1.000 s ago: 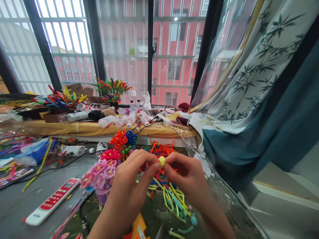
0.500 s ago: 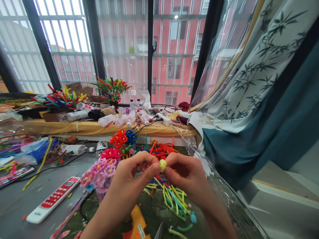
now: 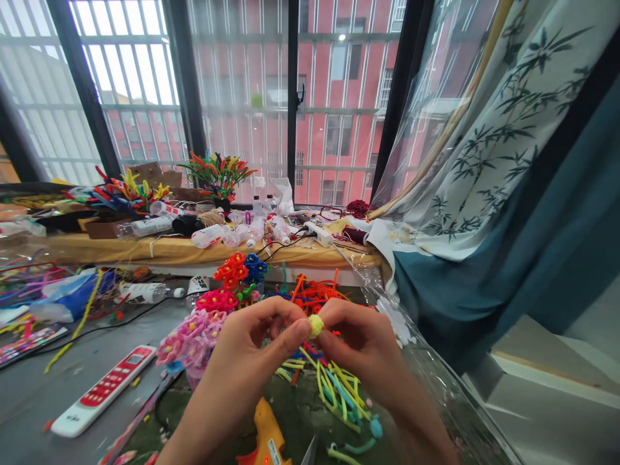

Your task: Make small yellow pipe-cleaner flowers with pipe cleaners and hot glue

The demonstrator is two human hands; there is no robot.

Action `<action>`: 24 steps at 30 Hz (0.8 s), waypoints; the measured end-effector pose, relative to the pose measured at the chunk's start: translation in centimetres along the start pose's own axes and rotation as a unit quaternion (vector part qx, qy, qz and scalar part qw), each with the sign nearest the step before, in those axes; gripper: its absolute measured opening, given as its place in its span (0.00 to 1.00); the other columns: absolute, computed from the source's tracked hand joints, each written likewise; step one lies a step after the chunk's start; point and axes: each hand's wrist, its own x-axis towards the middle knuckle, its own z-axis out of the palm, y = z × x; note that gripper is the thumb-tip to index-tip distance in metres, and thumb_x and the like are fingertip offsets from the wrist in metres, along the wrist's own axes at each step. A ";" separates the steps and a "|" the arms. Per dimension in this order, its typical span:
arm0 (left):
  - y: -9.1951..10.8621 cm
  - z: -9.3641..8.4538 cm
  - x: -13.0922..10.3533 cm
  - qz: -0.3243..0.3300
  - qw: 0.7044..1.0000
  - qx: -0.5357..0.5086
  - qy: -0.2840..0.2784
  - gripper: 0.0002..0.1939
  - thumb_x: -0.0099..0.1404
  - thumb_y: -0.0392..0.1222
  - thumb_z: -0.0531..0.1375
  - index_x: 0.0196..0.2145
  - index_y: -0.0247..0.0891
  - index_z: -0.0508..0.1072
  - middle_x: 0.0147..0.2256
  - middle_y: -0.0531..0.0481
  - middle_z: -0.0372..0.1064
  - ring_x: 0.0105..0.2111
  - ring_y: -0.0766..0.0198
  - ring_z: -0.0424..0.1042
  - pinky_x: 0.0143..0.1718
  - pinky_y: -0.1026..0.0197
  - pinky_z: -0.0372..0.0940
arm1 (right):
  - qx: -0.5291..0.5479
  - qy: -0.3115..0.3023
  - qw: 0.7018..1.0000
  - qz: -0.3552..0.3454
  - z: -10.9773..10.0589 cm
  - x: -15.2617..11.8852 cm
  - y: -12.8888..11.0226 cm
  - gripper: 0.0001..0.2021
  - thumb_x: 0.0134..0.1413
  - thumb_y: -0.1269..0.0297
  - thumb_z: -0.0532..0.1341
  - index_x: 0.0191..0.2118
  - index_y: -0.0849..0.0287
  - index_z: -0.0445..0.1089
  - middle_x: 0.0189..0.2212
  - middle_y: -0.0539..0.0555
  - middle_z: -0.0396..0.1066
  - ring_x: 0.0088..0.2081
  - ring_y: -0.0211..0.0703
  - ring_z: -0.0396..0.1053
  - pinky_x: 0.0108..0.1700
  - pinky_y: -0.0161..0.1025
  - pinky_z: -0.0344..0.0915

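Observation:
A small pale-yellow fuzzy ball [image 3: 316, 326], which looks like coiled pipe cleaner, is pinched between both hands at the middle of the view. My left hand [image 3: 268, 339] has its thumb and index finger closed on the ball's left side. On its right side, the fingers of my right hand [image 3: 356, 332] are closed on it too. Below the hands lie loose yellow and teal pipe cleaners [image 3: 334, 391]. Pink and purple pipe-cleaner flowers [image 3: 194, 336] stand beside my left wrist. Red pipe cleaners [image 3: 317, 294] lie behind the fingers.
An orange-yellow glue gun [image 3: 268, 433] and a scissor-like metal blade [image 3: 309, 451] lie at the front. A white remote [image 3: 104, 391] rests on the left. Plastic bottles [image 3: 208, 236] and a power strip [image 3: 320, 234] crowd the ledge. Clear plastic sheeting [image 3: 436, 368] edges the right side.
Both hands stay in nearly the same place, with the yellow ball still between them. The fingers have shifted slightly around it, and the ball sits a touch lower.

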 end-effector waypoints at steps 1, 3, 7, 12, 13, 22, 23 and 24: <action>0.0 0.0 0.0 0.000 1.000 -0.002 0.002 0.12 0.61 0.48 0.64 0.26 0.38 0.75 0.22 0.55 0.62 0.23 0.69 0.57 0.23 0.67 0.53 | 0.000 0.000 1.000 -0.001 0.0 0.0 0.0 0.11 0.59 0.57 0.64 0.29 0.58 0.73 0.25 0.48 0.69 0.28 0.36 0.63 0.30 0.34 0.60; 0.1 0.1 0.0 0.004 1.000 -0.004 0.007 0.11 0.61 0.47 0.64 0.26 0.38 0.75 0.22 0.55 0.62 0.23 0.69 0.57 0.22 0.67 0.53 | -0.001 0.003 1.000 0.001 0.0 0.0 0.0 0.13 0.59 0.55 0.64 0.29 0.58 0.73 0.24 0.48 0.69 0.27 0.36 0.64 0.29 0.34 0.60; 0.2 0.2 -0.1 0.028 0.999 -0.015 0.042 0.09 0.61 0.46 0.65 0.29 0.38 0.75 0.23 0.54 0.64 0.24 0.68 0.60 0.23 0.66 0.56 | 0.027 0.003 1.000 0.008 0.0 0.0 -0.1 0.13 0.58 0.53 0.64 0.31 0.57 0.74 0.27 0.49 0.71 0.28 0.37 0.65 0.31 0.35 0.62; 0.3 -0.2 0.0 0.138 0.988 0.056 0.038 0.12 0.56 0.44 0.70 0.40 0.44 0.78 0.27 0.54 0.70 0.27 0.65 0.67 0.28 0.65 0.62 | 0.090 -0.013 0.996 -0.016 0.1 0.2 0.2 0.07 0.58 0.58 0.65 0.33 0.55 0.75 0.29 0.50 0.72 0.33 0.39 0.69 0.36 0.36 0.66; 0.3 -0.2 0.0 0.165 0.983 0.076 0.032 0.13 0.56 0.43 0.70 0.40 0.45 0.78 0.28 0.54 0.71 0.27 0.65 0.67 0.28 0.65 0.62 | 0.100 -0.015 0.995 -0.012 0.1 0.1 0.3 0.08 0.59 0.57 0.65 0.33 0.54 0.75 0.29 0.50 0.72 0.33 0.40 0.69 0.36 0.36 0.67; 0.3 0.8 -1.2 0.265 0.944 0.178 0.084 0.09 0.60 0.34 0.67 0.39 0.42 0.75 0.32 0.55 0.73 0.28 0.69 0.68 0.30 0.67 0.64 | 0.088 0.002 0.996 0.018 0.6 -0.1 0.2 0.14 0.57 0.50 0.65 0.31 0.56 0.74 0.26 0.50 0.70 0.30 0.39 0.67 0.33 0.35 0.66; 0.3 0.8 -1.2 0.269 0.943 0.178 0.082 0.09 0.60 0.35 0.67 0.39 0.42 0.74 0.32 0.55 0.73 0.29 0.69 0.69 0.30 0.67 0.64 | 0.087 0.008 0.996 0.013 0.6 -0.1 0.3 0.13 0.56 0.50 0.65 0.31 0.56 0.74 0.26 0.49 0.70 0.30 0.39 0.67 0.32 0.34 0.65; 0.4 0.8 -1.3 0.271 0.943 0.179 0.076 0.10 0.60 0.35 0.68 0.39 0.42 0.74 0.32 0.55 0.73 0.29 0.69 0.69 0.30 0.67 0.64 | 0.089 0.012 0.996 0.009 0.6 -0.1 0.3 0.14 0.55 0.50 0.66 0.30 0.56 0.74 0.26 0.49 0.70 0.29 0.39 0.66 0.31 0.34 0.64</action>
